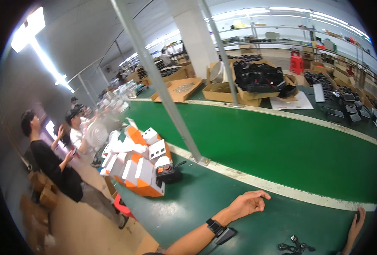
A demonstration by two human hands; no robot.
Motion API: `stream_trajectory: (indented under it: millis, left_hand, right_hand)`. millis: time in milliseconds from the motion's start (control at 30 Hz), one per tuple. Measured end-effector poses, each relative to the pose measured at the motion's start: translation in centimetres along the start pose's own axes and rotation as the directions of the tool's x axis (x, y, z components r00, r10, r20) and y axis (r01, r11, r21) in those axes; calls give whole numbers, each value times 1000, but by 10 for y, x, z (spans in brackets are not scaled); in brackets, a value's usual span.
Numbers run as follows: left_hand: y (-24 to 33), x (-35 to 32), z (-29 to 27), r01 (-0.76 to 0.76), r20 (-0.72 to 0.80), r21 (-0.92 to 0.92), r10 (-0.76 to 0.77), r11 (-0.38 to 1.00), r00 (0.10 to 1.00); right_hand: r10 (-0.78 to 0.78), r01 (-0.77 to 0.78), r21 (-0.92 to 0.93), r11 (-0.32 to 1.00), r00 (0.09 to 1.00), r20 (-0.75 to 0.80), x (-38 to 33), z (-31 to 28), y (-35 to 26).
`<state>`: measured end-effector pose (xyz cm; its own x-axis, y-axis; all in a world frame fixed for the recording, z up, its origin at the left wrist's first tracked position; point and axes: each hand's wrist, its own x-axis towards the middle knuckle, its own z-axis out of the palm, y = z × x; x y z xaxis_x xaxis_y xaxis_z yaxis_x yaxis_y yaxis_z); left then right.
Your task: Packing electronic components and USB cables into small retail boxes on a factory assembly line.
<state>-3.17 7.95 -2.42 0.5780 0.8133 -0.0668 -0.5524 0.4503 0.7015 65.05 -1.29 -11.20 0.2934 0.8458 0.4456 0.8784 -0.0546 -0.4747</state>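
Observation:
My left hand (248, 204) is above the green tabletop (188, 212), with its fingers loosely bent and apart and nothing in them. A black strap with a small dark device (219, 230) circles that wrist. At the far right, my right hand (356, 229) shows only in part. Its fingers close around a small black thing (358, 217), whose kind I cannot make out. A coiled black cable (295, 245) lies on the table between my forearms. To the left, a black and orange boxy device (166, 173) sits beside a heap of white and orange cartons (139, 170).
A bright green conveyor belt (256, 140) runs behind the table, bordered by a pale rail (252, 180). A metal post (163, 89) rises from that rail. Across the belt stand cardboard boxes (220, 92) and dark parts (348, 108). A person in black (54, 161) stands at left.

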Motion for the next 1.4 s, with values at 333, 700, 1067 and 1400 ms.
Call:
stream_trajectory:
  millis: [333,700,1067,1400]
  left_hand:
    - [1,-1,-2,20,39,-1,-20,1000,999]
    - [-2,1,-4,-15,42,-21,16,1000,999]
    - [0,-1,-3,2,36,0,-2,1000,999]
    - [-2,-1,-4,-19,33,-1,19,1000,999]
  right_hand:
    - [32,-31,29,999,999,-11,0,-1,-12]
    - [-32,32,7,999,999,-28,5,10,32]
    - [-12,12,3,1000,1000,10,7,7,21]
    - [-1,1,-24,1000,1000,1,7,10,31]
